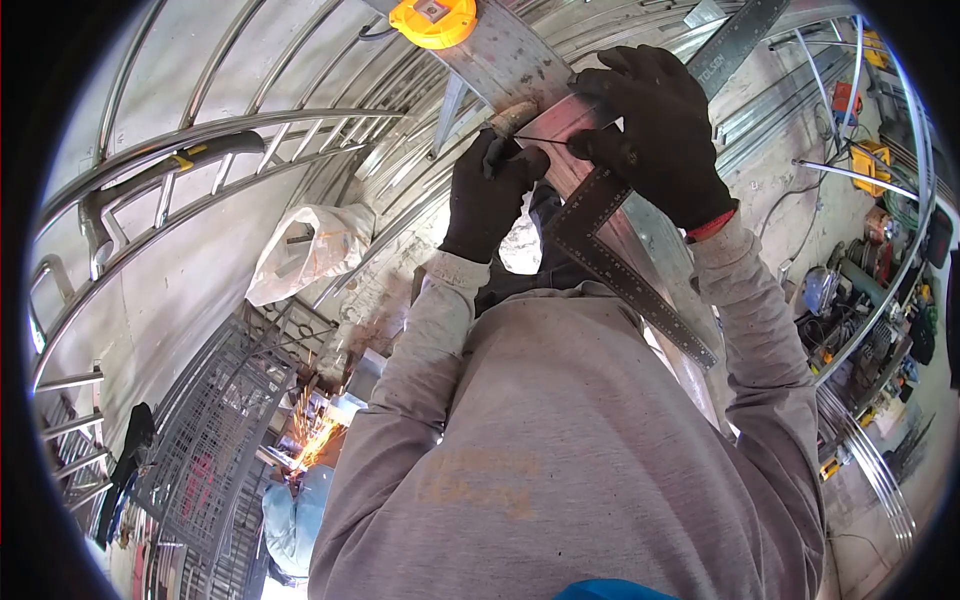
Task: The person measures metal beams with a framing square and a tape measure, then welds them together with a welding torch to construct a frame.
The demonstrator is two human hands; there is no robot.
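My left hand (488,195), in a black glove, is closed with its fingertips at the edge of a flat metal bar (500,62), beside a tan, rounded piece (514,118). What it grips is hidden by the fingers. Gloved in black too, my right hand (662,140) pinches a thin dark rod (545,141) that reaches across the bar toward the left fingers. Under the right hand lies a black L-shaped framing square (650,300), its marked arms running up right and down right. A yellow tape measure (432,20) rests on the bar above the hands.
Curved metal railings (200,135) fill the left side. A white sack (310,250) stands on the floor near them. Lower left, sparks (316,432) fly beside a person in light blue (300,515). Tools and yellow containers (868,165) lie along the right.
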